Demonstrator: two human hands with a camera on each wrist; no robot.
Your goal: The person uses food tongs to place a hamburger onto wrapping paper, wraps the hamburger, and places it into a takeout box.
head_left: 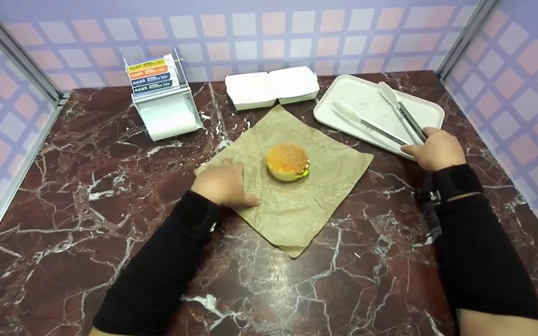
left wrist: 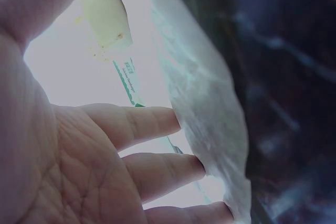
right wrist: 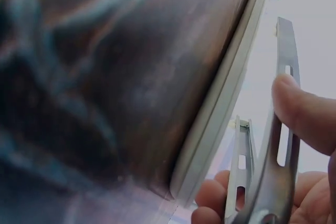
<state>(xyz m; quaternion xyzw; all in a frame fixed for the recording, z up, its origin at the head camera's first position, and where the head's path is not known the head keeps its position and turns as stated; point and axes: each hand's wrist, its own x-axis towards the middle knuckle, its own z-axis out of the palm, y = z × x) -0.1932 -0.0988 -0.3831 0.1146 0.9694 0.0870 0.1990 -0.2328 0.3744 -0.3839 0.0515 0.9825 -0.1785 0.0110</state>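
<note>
A burger (head_left: pixel 287 161) with a seeded bun sits on a sheet of brown wrapping paper (head_left: pixel 299 214), which lies turned like a diamond. My left hand (head_left: pixel 222 184) rests at the paper's left edge with its fingers spread. In the left wrist view, its fingertips touch the rim of the paper (left wrist: pixel 210 103). On the right, my right hand (head_left: pixel 439 149) holds metal tongs (head_left: pixel 383 132) by their handle end. The tongs' pale tips stand apart over the white tray (head_left: pixel 376 109). In the right wrist view, thumb and fingers lie around the tongs' metal arms (right wrist: pixel 273 150).
An open white box (head_left: pixel 273 88) stands at the back, behind the paper. Back left is a white holder (head_left: pixel 171 116) with several coloured labels. White crumbs lie between holder and paper. Patterned walls (head_left: pixel 245 28) enclose the dark marbled table (head_left: pixel 87 242) at the back and sides.
</note>
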